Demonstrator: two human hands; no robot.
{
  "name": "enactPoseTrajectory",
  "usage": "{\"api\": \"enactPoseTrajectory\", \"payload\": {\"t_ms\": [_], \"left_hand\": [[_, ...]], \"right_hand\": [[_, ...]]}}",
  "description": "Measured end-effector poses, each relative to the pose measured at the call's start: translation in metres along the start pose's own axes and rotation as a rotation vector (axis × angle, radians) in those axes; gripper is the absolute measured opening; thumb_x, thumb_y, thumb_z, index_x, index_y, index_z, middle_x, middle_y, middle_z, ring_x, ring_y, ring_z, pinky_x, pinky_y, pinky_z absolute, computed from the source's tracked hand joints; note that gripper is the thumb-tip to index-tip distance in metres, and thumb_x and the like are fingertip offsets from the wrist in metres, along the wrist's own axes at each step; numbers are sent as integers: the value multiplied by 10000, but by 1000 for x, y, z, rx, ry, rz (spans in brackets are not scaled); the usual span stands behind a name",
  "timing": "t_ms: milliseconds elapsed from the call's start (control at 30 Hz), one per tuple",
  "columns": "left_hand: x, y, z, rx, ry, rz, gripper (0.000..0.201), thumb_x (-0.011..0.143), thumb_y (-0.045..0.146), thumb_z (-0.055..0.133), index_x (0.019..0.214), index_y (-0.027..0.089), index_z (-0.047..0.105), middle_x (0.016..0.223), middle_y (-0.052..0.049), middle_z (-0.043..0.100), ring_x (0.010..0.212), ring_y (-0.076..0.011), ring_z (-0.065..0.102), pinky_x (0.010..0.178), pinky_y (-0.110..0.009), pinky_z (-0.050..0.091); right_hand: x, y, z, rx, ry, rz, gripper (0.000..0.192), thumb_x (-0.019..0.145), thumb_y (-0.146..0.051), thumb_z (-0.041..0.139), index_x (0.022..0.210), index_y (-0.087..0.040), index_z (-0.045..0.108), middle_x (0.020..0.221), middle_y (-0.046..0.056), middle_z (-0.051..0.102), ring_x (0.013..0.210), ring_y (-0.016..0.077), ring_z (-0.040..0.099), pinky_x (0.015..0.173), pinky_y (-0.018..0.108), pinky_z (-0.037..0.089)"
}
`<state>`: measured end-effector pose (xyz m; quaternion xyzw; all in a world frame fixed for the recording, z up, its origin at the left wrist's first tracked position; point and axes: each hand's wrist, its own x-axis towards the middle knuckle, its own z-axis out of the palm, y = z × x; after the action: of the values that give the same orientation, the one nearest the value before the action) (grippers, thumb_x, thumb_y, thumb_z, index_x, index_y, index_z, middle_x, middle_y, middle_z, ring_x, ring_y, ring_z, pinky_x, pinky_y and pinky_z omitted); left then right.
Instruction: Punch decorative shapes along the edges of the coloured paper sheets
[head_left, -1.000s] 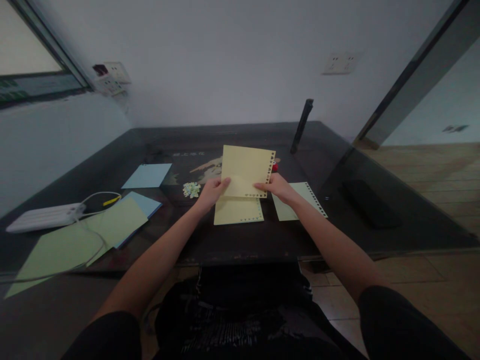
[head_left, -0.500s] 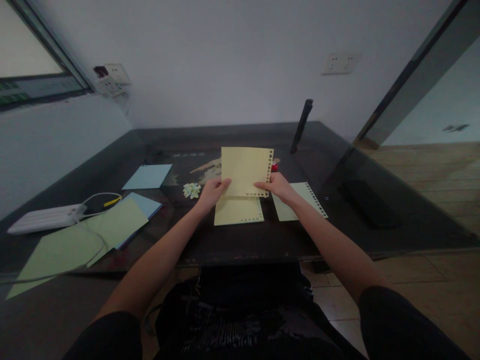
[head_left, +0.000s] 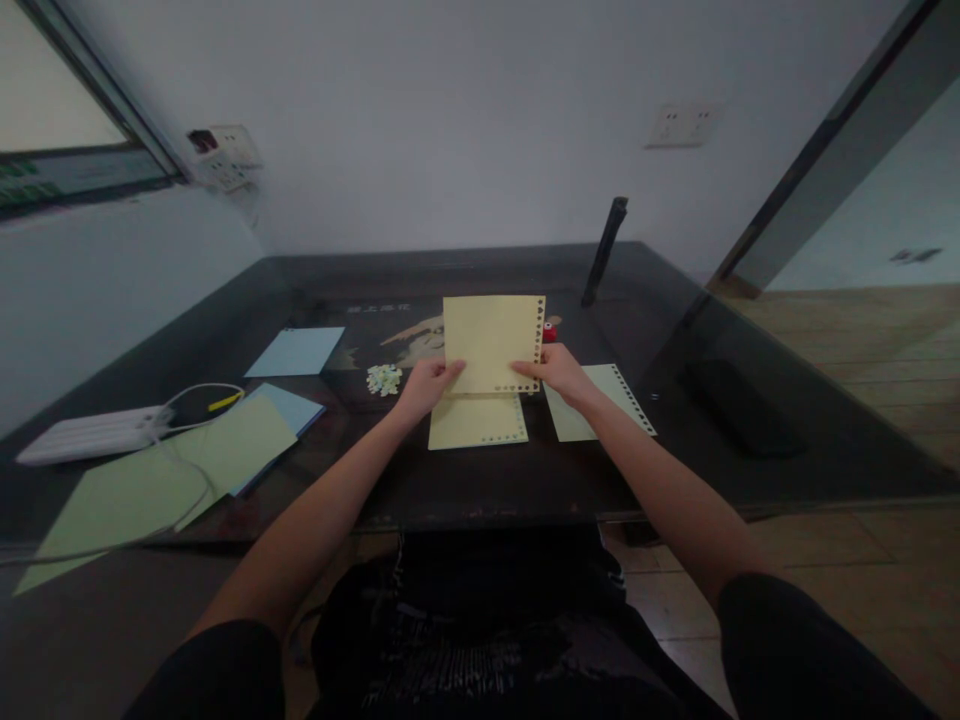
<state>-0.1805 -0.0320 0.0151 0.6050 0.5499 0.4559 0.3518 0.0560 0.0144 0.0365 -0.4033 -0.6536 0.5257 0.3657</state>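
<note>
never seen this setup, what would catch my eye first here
Mid-table, the left hand and right hand hold up a yellow sheet with punched holes along its right and bottom edges. A second yellow sheet lies flat just below it. Punched confetti sits left of the hands.

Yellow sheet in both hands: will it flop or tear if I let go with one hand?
The yellow sheet looks thin, so it would probably droop held by the left hand alone. Its punched edge near the right hand may tear easily. Likely very light.
</note>
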Motion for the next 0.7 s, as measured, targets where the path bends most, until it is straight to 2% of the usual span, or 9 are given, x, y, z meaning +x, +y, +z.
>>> {"api": "enactPoseTrajectory", "payload": {"t_ms": [700], "left_hand": [[-3,5,2,-90,20,-69,410,724,534,617,763,129,670,737,-66,689,618,-150,568,518,-236,398]], "right_hand": [[-1,-3,-1,-67,17,-11,206,680,-295,727,825,-150,711,918,98,728,834,234,663,787,410,538]]}}
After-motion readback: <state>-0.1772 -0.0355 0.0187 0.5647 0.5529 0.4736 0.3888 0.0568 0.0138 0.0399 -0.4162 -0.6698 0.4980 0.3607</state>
